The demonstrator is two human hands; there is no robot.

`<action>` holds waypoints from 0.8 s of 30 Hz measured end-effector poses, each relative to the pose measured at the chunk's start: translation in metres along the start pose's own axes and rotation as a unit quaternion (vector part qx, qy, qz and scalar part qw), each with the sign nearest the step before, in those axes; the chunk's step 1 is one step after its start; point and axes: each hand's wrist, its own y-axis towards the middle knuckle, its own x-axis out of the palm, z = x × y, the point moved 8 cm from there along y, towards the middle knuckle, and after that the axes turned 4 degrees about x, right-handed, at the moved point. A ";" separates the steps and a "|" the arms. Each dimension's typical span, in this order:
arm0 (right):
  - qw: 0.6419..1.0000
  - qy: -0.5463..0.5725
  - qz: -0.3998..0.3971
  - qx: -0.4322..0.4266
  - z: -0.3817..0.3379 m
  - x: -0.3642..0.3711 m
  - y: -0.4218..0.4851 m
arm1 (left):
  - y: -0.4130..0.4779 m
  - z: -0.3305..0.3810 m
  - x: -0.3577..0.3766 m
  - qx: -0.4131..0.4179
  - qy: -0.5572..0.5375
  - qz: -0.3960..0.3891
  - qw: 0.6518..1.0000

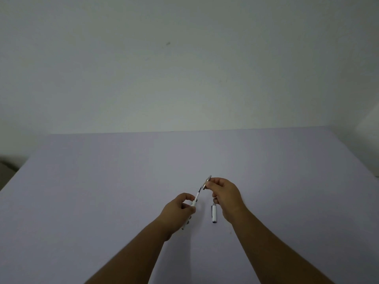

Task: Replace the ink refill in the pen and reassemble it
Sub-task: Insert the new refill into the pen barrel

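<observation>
My left hand (180, 210) grips a white pen barrel (195, 198) that tilts up to the right, with a thin dark refill tip (199, 189) sticking out of its upper end. My right hand (225, 193) pinches a small silver-grey tip piece (206, 182) just above that refill tip, nearly in line with it. The barrel's lower end shows below my left hand. A white pen cap (214, 213) with a metal clip lies on the table between my two hands, below my right fingers.
The work surface is a pale lilac table (102, 191) whose far edge meets a plain white wall (184, 68). A dark area shows past the table's left edge.
</observation>
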 end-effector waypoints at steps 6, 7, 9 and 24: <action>1.000 0.010 0.014 -0.009 -0.005 -0.004 0.001 | -0.001 0.000 0.000 0.002 0.003 0.000 1.000; 1.000 -0.011 0.002 -0.012 -0.006 -0.002 0.000 | -0.001 0.000 0.000 0.003 0.002 0.000 1.000; 0.999 -0.039 -0.023 -0.015 -0.005 0.003 -0.003 | -0.002 0.002 0.000 0.007 0.000 0.001 1.000; 0.991 -0.068 -0.119 0.010 -0.007 0.018 -0.018 | -0.011 0.023 -0.014 0.062 0.023 0.056 0.996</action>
